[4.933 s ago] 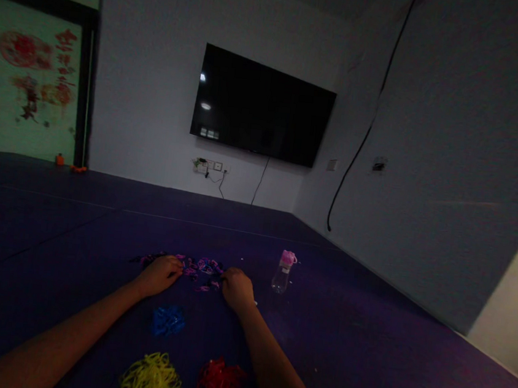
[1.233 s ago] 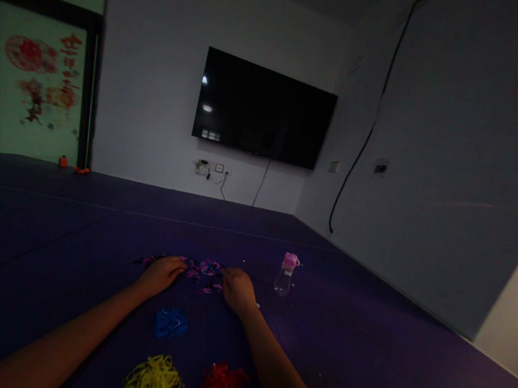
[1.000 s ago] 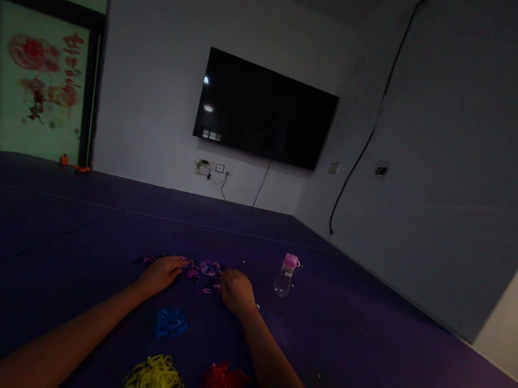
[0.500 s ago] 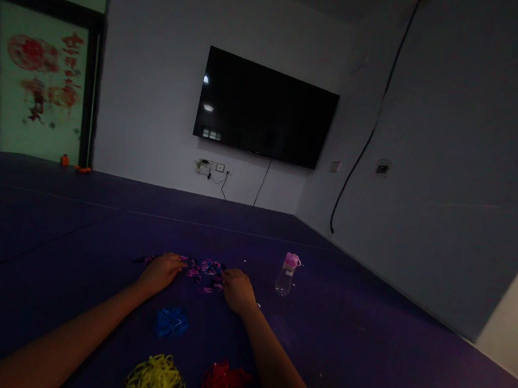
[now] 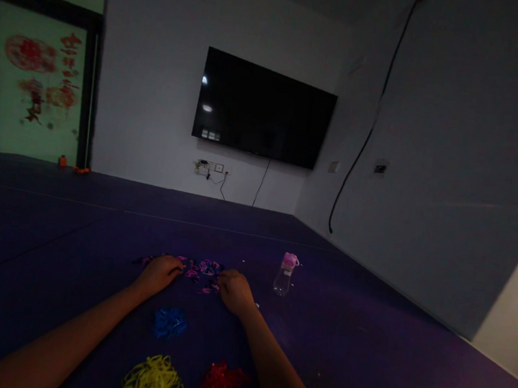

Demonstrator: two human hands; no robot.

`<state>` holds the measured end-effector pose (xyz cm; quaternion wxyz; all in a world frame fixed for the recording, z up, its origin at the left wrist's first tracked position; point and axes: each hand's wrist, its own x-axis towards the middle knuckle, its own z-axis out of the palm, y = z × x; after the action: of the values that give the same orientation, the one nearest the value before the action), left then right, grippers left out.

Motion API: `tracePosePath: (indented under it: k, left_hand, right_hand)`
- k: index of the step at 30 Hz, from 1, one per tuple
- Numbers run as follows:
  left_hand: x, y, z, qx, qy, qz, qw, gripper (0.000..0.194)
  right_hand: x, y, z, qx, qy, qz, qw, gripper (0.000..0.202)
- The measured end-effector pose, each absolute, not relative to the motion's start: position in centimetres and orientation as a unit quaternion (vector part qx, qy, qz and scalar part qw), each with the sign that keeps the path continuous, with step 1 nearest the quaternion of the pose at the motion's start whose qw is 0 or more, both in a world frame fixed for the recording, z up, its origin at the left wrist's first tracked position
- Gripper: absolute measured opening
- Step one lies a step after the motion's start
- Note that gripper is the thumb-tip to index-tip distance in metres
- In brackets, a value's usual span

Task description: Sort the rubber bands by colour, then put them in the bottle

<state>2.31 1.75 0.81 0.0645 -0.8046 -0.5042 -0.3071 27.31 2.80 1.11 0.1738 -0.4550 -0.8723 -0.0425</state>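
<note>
A loose spread of small pink, purple, blue and dark bands (image 5: pixel 205 267) lies on the purple mat, between my two hands. On its left side, my left hand (image 5: pixel 163 270) rests with fingers curled together at the bands. From the right, my right hand (image 5: pixel 233 288) reaches in, its fingers bent and pressed together at the edge of the spread. Whatever is under either hand's fingertips is too small and dark to make out. Closer to me are a blue pile (image 5: pixel 170 323), a yellow pile of thin bands (image 5: pixel 153 382) and a red pile (image 5: pixel 222 387).
A clear bottle with a pink lid (image 5: pixel 284 275) stands right of my right hand. The purple mat (image 5: pixel 362 353) stretches to the walls. A television (image 5: pixel 263 108) hangs on the far wall, a black cable (image 5: pixel 360 149) runs down the right wall, and orange objects (image 5: pixel 63 161) sit by the door.
My right hand has shifted slightly left, further over the bands. The left hand stays nearly in place. The whole view has moved a little.
</note>
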Motion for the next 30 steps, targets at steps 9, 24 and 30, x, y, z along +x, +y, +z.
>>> tracePosePath:
  k: [9, 24, 30]
  left_hand:
    - [2.45, 1.79, 0.92, -0.805, -0.513, -0.29, 0.063, 0.014]
    - [2.43, 1.89, 0.48, -0.813, -0.487, -0.31, 0.074, 0.015]
    - [2.47, 2.24, 0.13, -0.838, -0.447, -0.296, 0.104, 0.017]
  right_hand:
    - [27.33, 3.06, 0.96, -0.444, -0.876, -0.038, 0.184, 0.03]
    - [27.21, 2.97, 1.11, -0.457, -0.873, -0.056, 0.16, 0.025]
    - [27.03, 2.35, 1.58, -0.449, -0.874, -0.074, 0.169, 0.026]
